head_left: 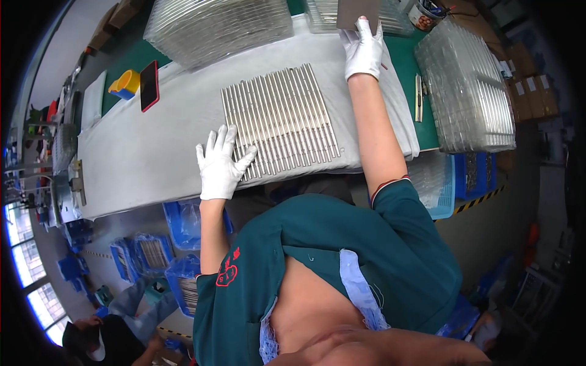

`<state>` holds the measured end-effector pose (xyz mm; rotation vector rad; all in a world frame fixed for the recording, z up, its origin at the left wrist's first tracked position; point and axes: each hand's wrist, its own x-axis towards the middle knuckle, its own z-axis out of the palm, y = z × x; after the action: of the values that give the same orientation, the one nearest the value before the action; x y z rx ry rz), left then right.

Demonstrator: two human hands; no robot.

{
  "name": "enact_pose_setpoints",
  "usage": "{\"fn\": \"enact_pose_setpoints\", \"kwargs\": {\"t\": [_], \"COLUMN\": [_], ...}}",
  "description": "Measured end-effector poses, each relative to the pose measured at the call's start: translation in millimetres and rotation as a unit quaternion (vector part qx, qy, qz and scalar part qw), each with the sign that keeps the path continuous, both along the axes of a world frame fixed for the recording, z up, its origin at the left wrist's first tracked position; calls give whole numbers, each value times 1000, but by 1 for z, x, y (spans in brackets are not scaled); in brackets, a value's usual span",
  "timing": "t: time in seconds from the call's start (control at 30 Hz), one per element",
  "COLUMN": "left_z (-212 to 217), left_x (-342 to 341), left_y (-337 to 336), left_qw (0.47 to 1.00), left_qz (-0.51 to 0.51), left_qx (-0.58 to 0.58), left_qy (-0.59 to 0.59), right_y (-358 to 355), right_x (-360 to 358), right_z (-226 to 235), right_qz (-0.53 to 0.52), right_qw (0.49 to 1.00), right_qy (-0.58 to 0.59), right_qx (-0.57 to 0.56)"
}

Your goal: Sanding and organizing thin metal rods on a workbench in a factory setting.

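Observation:
A flat row of several metal rods lies side by side on the white cloth that covers the bench. My left hand, in a white glove, rests with fingers spread on the near left corner of the rods. My right hand, also gloved, reaches to the far edge of the bench and grips a grey-brown flat sheet by its lower edge. The sheet stands in front of a clear tray stack.
Stacks of clear plastic trays stand at the far left and at the right. A red phone and a yellow tape roll lie at the left. Blue bins sit below the bench. Another person is at the lower left.

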<state>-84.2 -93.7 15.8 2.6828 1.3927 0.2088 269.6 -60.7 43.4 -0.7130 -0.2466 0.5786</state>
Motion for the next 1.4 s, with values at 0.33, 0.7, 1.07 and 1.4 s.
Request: {"fn": "enact_pose_setpoints", "kwargs": {"t": [0.33,0.7,1.07,1.4], "left_z": [14,3,5,-4], "left_x": [44,90,88,90], "left_y": [-25,-56,-66,-69], "left_qw": [984,951,952,960], "left_qz": [-163,-296,-286,-261], "left_qx": [41,-1,-1,28], "left_qy": [-59,-86,-110,-97], "right_y": [1,14,13,8], "right_x": [0,-49,-42,-40], "right_z": [-4,-21,-15,-14], "right_qz": [7,351,387,369], "right_qw": [1000,816,750,777], "right_qy": [-12,-401,-477,-449], "right_qx": [-11,-224,-244,-242]}}
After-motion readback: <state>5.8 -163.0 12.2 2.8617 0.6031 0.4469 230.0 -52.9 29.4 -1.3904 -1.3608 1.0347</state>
